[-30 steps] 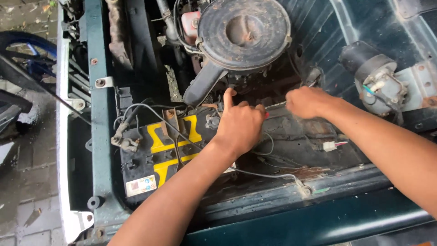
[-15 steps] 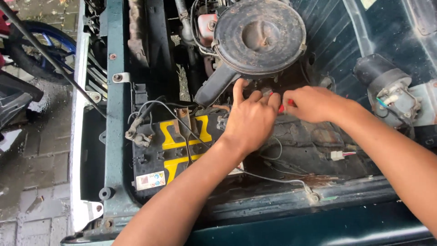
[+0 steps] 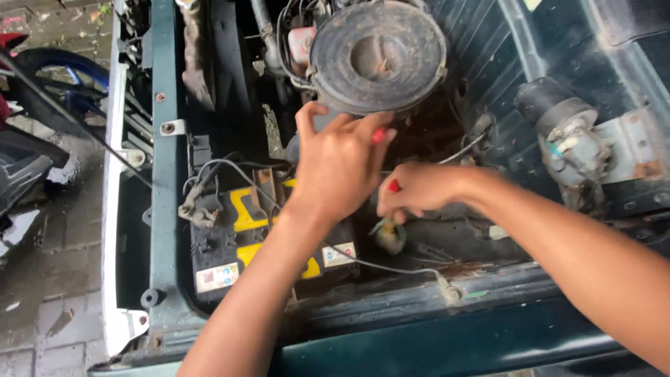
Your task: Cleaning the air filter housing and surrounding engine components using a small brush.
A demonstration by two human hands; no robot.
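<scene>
Hands meet over the engine bay, just below the round black air cleaner (image 3: 377, 52). The left hand (image 3: 340, 164) pinches something red at its fingertips, too small to name; the right hand (image 3: 412, 190) is curled shut around a red-tipped piece. Since half a second ago both hands have drawn closer to the wearer, the right one dropping lower. Beside the left wrist sits the black-and-yellow battery (image 3: 241, 237). Beyond the green body frame (image 3: 165, 181) lies wet paving (image 3: 49, 279).

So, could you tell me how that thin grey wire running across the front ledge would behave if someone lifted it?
The thin grey wire curves loosely, so it is probably floppy and light. Its end sits at a connector on the ledge, so it may tug there.
</scene>
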